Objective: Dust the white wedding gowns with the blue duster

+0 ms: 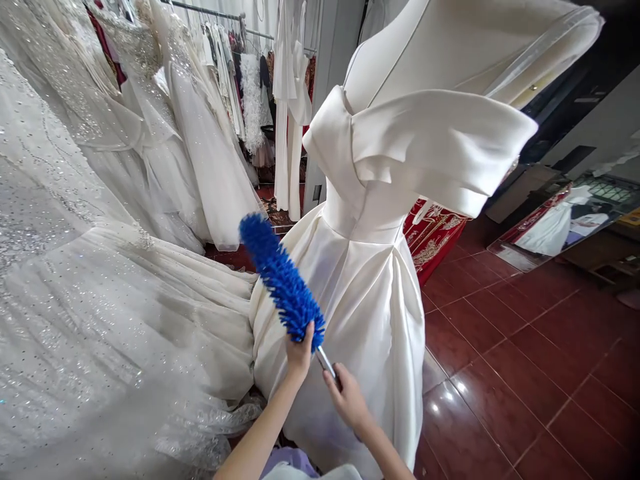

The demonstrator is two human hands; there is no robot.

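A blue microfiber duster (pixel 285 280) is held at a slant in front of a white satin gown (pixel 345 287) on a dress form. My left hand (pixel 300 350) is closed around the lower end of its fluffy head. Lower down, my right hand (pixel 349 395) grips the handle, where a metal rod (pixel 325 362) shows between the hands. The duster's tip points up and left, beside the gown's waist. Whether the fluffy head touches the skirt I cannot tell. The gown has a folded off-shoulder neckline and a wide pleated skirt.
Sparkly white gowns (pixel 100 287) crowd the left side, close to my left arm. Behind them is a clothes rack (pixel 210 9) with garments. A red embroidered cloth (pixel 435 233) lies behind the satin gown. Red floor tiles (pixel 510 353) and a mirror (pixel 550 220) are at the right.
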